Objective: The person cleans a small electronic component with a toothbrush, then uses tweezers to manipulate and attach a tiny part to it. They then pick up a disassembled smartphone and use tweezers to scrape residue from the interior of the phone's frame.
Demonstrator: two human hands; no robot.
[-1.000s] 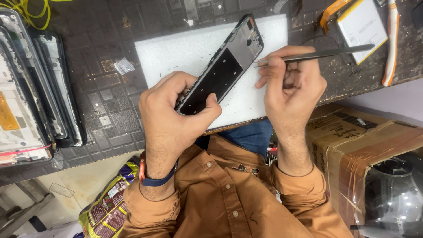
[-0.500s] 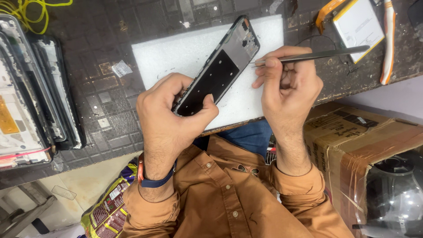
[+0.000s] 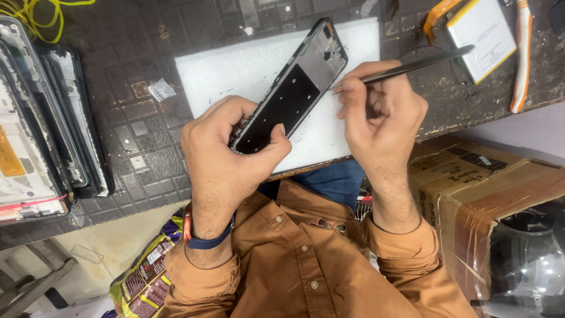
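Observation:
An opened phone frame (image 3: 294, 94), dark with a black rectangular plate and bare metal at its far end, is tilted above a white foam pad (image 3: 247, 68). My left hand (image 3: 226, 147) grips its near end, thumb laid across the edge. My right hand (image 3: 382, 118) pinches slim black tweezers (image 3: 412, 65), whose tip touches the frame's right edge near the far end.
Several stripped phone frames and screens (image 3: 53, 129) are stacked at the left of the dark work mat. A white battery (image 3: 482, 32) and an orange-white tool (image 3: 521, 59) lie far right. A taped cardboard box (image 3: 488, 182) stands below the bench edge, and a yellow cable (image 3: 41, 15) lies at the top left.
The phone frame and both hands have shifted slightly; the tweezers' tip stays at the frame's right edge. The grip of each hand is unchanged.

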